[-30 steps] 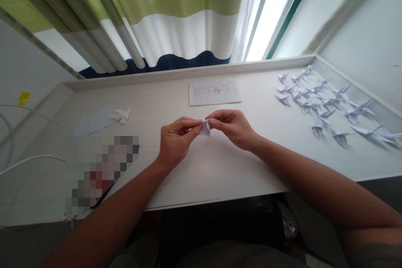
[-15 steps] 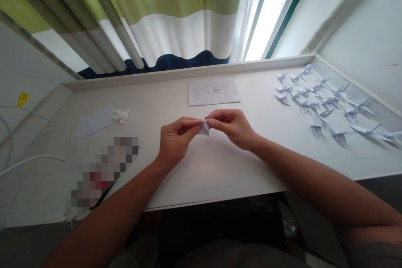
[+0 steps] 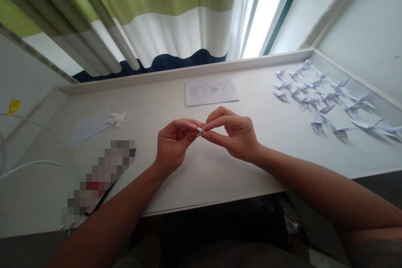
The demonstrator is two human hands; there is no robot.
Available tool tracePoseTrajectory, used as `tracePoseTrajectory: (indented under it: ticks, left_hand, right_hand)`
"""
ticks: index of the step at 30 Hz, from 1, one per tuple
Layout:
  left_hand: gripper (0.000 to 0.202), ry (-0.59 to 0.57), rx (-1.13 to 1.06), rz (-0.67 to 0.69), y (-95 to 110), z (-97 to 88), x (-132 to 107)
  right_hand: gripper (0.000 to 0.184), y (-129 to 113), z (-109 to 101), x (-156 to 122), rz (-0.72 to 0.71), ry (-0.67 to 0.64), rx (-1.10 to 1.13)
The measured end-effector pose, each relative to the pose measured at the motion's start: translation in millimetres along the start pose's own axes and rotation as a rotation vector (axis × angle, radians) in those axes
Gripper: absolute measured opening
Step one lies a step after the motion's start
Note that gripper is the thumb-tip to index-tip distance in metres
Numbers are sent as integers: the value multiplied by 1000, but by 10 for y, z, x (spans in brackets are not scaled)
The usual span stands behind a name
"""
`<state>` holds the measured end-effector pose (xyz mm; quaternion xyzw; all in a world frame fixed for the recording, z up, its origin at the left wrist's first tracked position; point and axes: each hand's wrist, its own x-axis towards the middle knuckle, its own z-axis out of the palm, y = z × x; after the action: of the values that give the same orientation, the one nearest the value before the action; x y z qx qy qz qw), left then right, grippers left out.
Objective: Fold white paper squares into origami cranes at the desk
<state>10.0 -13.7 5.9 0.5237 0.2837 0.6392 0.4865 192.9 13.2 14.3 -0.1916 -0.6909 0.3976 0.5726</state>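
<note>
A small folded piece of white paper [image 3: 200, 131] is pinched between my two hands above the middle of the desk. My left hand [image 3: 173, 140] grips it from the left, fingers curled, and covers much of it. From the right, my right hand [image 3: 234, 133] has thumb and forefinger closed on its other side. Only a little of the paper shows between the fingertips, so its folds are hard to make out. Several finished-looking white paper cranes [image 3: 318, 122] stand in loose rows at the right of the desk.
Beyond my hands lies a printed form [image 3: 212, 93]. At the left are white sheets [image 3: 91, 125], a crumpled tissue [image 3: 117, 119], a blurred-out flat object [image 3: 103, 176] and white cables [image 3: 31, 162]. A low rim [image 3: 188, 73] edges the white desk at the back, below a curtain [image 3: 176, 29].
The paper has turned between my fingers, and less of it shows. My right hand has shifted its grip, with its fingers arched higher. The whole view has tilted slightly.
</note>
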Motion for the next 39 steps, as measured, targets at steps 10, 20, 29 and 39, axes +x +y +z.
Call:
tracePoseTrajectory:
  ticks: [10,20,29,39]
  left_hand:
    - [15,-55,29,56,10,-1,-10]
    - [18,0,155,91,41,32,-16]
    - [7,-5,233,159,63,20,-19]
    - [10,47,432,184,18,-52,-17]
  right_hand:
    - [10,-46,-7,-5,-118,-22,-100]
    - [8,-70,-16,2,-145,-27,-151]
    - [8,-28,-73,21,-214,-57,-191]
    - [14,96,-115,48,170,-111,-50]
